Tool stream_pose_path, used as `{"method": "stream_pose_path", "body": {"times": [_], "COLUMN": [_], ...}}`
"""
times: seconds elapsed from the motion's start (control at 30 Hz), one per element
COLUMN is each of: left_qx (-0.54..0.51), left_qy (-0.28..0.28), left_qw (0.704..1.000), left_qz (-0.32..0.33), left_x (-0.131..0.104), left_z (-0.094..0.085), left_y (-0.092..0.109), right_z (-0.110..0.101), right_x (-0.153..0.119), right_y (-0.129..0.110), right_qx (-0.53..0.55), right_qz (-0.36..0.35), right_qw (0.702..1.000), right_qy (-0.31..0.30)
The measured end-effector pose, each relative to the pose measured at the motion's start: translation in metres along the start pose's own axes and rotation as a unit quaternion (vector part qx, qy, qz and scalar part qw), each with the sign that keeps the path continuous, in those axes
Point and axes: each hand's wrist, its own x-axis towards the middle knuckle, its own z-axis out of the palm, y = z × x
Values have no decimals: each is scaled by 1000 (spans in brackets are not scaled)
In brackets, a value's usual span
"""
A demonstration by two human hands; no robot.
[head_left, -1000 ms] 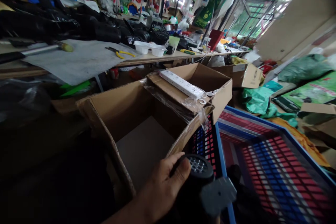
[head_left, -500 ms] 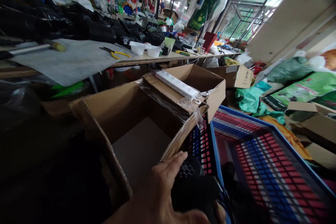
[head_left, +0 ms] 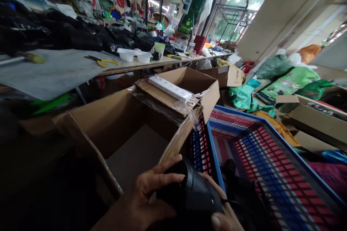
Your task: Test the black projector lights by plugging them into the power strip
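Observation:
A black corded device (head_left: 195, 191) with a rounded, barrel-like end is between my two hands at the bottom centre; I cannot make out its exact kind. My left hand (head_left: 148, 191) grips it from the left, fingers lying over the rounded end. On the other side, my right hand (head_left: 226, 209) wraps its lower right part, with the thumb in front. A thin dark cord leaves the device to the right. Just beyond my hands stands an open cardboard box (head_left: 94, 144), whose visible floor is bare.
A blue-rimmed basket (head_left: 214, 151) with a striped lining holds dark items at right. A white power strip (head_left: 170, 88) lies on the flap of a second cardboard box (head_left: 211, 97). Behind, a long workbench (head_left: 127, 68) carries pliers (head_left: 101, 61), white containers and black goods.
My right hand has come up into view and grips the device. The device has turned, hiding its honeycomb vent. My left fingers have shifted over its end. The view has swung right.

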Motion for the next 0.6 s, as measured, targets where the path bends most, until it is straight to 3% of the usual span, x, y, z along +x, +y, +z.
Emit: {"method": "stream_pose_path", "body": {"times": [0.17,0.33,0.4,0.6], "left_qx": [30,35,29,15], "left_qy": [-2,12,18,-9], "left_qw": [999,998,998,1000], "left_qz": [-15,-48,-56,14], "left_x": [-2,-10,-11,-5], "left_z": [0,-1,-2,1], "left_y": [4,-5,-7,-12], "right_z": [9,2,-5,-3], "right_x": [0,-2,-4,-15], "right_y": [-8,-12,-9,-10], "right_qx": [1,-21,-54,-41], "right_qz": [-12,-9,-23,-29], "right_qw": [999,999,998,998], "right_qy": [36,-39,-36,-47]}}
